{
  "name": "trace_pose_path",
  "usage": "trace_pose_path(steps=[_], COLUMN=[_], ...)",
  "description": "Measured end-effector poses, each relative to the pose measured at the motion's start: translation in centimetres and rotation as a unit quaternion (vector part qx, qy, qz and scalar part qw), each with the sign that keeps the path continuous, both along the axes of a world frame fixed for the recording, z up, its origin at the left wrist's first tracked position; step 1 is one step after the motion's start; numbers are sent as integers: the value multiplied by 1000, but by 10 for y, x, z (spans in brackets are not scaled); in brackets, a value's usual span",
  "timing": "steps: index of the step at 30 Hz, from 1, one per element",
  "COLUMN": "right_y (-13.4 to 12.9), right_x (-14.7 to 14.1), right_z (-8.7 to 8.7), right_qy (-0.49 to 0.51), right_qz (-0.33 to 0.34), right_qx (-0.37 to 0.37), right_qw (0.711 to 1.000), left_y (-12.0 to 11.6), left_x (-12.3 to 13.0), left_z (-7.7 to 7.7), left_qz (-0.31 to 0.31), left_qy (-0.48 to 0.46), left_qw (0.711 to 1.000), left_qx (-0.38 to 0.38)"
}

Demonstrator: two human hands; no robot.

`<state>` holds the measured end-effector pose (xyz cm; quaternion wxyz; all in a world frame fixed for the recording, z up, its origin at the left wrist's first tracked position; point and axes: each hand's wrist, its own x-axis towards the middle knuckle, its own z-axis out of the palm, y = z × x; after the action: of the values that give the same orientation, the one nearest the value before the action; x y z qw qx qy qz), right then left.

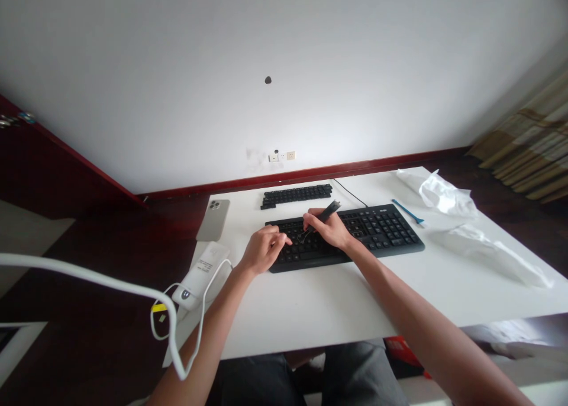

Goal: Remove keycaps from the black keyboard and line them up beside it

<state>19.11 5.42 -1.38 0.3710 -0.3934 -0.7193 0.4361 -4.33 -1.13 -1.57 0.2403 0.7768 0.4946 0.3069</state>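
A black computer keyboard (385, 231) lies on the white table, with some keycaps gone from its middle part. My right hand (327, 227) is closed around the dark handle of a wire keycap puller (331, 209), its thin wire prongs pointing down at the keys. Over the keyboard's left end, my left hand (265, 249) has its fingers curled and presses on the keyboard, a fingertip near the wires. Beyond the keyboard, loose black keycaps (297, 195) sit in rows. Whether the wires grip a keycap is too small to tell.
A phone (213, 219) lies at the table's left edge, near a white power bank (202, 276) with a white cable (110, 283) running across the left foreground. On the right are a blue brush (407, 212) and crumpled white plastic bags (446, 194). The keyboard cord runs backward.
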Motion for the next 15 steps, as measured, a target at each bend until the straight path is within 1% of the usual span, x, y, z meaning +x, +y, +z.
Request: trace_pose_path(steps=[4, 9, 12, 15], right_y=[0, 1, 2, 2], right_x=[-3, -2, -1, 0], right_z=[-2, 0, 2, 3], right_qy=[11, -13, -23, -27], right_qz=[23, 47, 48, 51], right_qx=[-31, -31, -20, -31], right_qw=[999, 998, 998, 998], left_y=[-2, -5, -6, -6], left_x=[2, 7, 9, 9], left_z=[-2, 1, 3, 5], left_qz=[5, -2, -6, -7], left_qy=[43, 98, 110, 116], left_qw=[997, 993, 992, 991], left_qx=[-59, -61, -60, -59])
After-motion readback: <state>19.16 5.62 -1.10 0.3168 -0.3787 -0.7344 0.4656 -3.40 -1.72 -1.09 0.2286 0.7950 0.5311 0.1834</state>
